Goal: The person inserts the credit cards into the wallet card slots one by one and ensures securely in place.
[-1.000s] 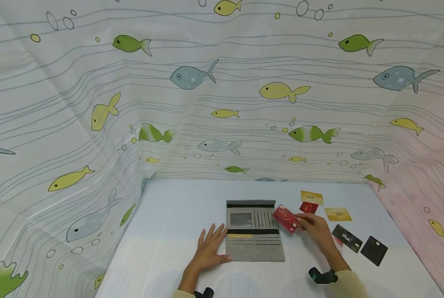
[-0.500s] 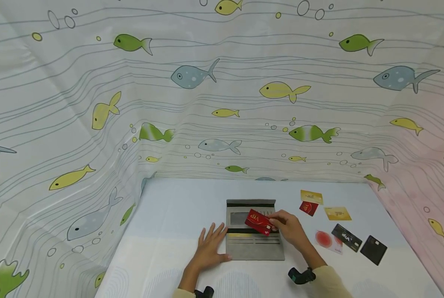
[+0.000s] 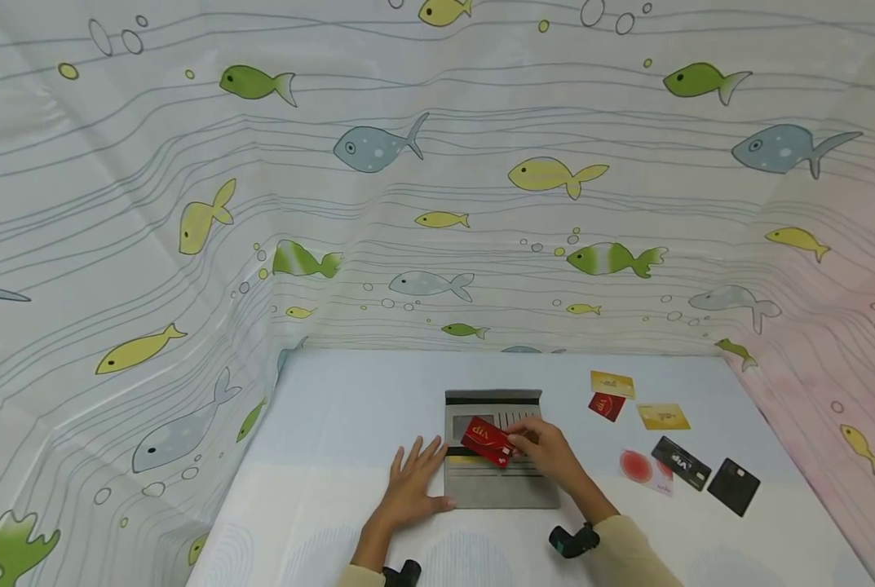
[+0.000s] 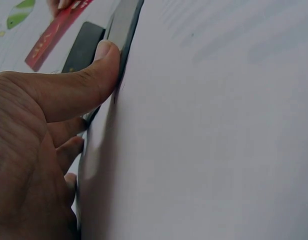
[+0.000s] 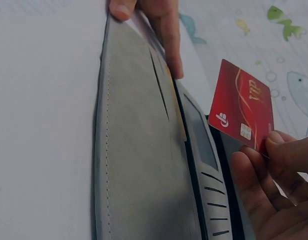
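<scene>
A grey wallet or card organizer (image 3: 501, 492) lies unfolded on the table, with card slots and a dark window. A yellow card edge (image 3: 464, 460) shows in one of its slots. My right hand (image 3: 549, 452) pinches a red VIP card (image 3: 487, 440) by its right end, above the middle of the organizer. In the right wrist view the red card (image 5: 241, 107) is raised clear of the slots, its gold lettering and chip showing. My left hand (image 3: 410, 487) rests at the organizer's left edge, fingers spread; its thumb (image 4: 89, 85) lies on the lower edge.
Several loose cards lie to the right: two yellow cards (image 3: 613, 384), a red card (image 3: 607, 406), a white card with red circles (image 3: 638, 468), a black VIP card (image 3: 681, 463) and a plain black card (image 3: 734, 487). A fish-patterned curtain (image 3: 437, 187) surrounds the table.
My right hand has carried the red card leftward from beside the organizer to over its middle. The white card with red circles has come into view. My left hand stays in place.
</scene>
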Demonstrator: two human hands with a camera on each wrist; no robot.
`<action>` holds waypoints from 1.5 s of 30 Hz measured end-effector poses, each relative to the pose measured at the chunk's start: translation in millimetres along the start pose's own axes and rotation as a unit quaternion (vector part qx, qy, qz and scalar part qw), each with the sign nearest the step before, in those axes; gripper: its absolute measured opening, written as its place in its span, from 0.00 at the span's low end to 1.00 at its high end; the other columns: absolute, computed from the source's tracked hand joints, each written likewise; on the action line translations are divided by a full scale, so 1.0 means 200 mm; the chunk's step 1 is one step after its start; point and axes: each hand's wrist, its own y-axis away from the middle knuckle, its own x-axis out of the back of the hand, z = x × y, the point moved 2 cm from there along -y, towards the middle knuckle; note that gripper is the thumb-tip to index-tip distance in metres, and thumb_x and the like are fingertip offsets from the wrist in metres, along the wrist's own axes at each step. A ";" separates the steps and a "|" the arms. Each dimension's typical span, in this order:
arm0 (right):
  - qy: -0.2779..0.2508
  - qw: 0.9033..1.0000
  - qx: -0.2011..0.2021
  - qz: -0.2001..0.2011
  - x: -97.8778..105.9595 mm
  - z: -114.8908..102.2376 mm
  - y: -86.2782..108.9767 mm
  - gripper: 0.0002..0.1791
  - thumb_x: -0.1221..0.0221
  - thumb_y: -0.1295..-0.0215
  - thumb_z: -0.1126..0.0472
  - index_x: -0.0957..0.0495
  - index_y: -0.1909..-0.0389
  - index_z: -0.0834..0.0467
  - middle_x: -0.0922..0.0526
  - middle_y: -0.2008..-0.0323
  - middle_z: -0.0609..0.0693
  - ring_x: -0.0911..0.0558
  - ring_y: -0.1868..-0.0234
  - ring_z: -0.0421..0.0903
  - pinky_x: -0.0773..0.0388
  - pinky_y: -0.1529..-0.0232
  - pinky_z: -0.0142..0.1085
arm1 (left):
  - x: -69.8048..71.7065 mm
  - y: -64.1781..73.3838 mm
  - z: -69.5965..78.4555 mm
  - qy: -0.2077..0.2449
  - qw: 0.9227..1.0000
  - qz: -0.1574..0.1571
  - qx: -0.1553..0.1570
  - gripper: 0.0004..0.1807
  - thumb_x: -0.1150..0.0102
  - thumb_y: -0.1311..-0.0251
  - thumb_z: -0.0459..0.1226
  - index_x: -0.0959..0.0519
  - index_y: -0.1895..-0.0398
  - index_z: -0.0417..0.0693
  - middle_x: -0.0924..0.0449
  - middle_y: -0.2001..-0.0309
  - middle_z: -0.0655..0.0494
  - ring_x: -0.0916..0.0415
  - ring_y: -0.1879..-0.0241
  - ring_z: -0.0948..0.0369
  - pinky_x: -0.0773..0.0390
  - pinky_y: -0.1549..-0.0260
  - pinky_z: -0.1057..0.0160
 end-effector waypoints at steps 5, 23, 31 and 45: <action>0.003 1.000 0.002 -0.005 -0.03 0.01 -0.02 0.07 0.38 0.33 0.65 0.17 0.56 0.56 0.16 0.62 0.51 0.16 0.69 0.44 0.15 0.65 0.32 | 0.00 0.00 0.00 0.000 1.000 0.002 0.000 0.52 0.27 0.52 0.53 0.38 0.25 0.45 0.43 0.22 0.44 0.56 0.22 0.37 0.66 0.29 0.30; -0.001 1.000 -0.005 -0.020 -0.13 0.02 -0.06 0.05 0.38 0.33 0.66 0.19 0.58 0.57 0.16 0.63 0.52 0.18 0.70 0.42 0.15 0.67 0.30 | 0.00 0.00 0.00 -0.004 1.000 0.002 0.004 0.52 0.26 0.53 0.53 0.37 0.25 0.47 0.43 0.22 0.45 0.56 0.22 0.37 0.64 0.28 0.30; -0.008 0.999 0.013 -0.045 -0.17 0.01 -0.08 0.05 0.39 0.33 0.67 0.20 0.58 0.59 0.16 0.64 0.52 0.18 0.70 0.40 0.16 0.68 0.29 | 0.00 0.00 -0.01 -0.006 1.000 0.001 0.005 0.52 0.26 0.53 0.54 0.36 0.26 0.45 0.43 0.22 0.46 0.56 0.22 0.38 0.64 0.28 0.31; 0.040 0.997 0.030 -0.062 -0.20 0.02 -0.07 0.03 0.40 0.31 0.66 0.22 0.60 0.55 0.18 0.68 0.47 0.19 0.70 0.39 0.18 0.71 0.29 | 0.00 -0.01 0.01 -0.013 1.000 -0.001 0.008 0.50 0.26 0.53 0.54 0.34 0.27 0.45 0.43 0.22 0.46 0.56 0.21 0.39 0.64 0.27 0.32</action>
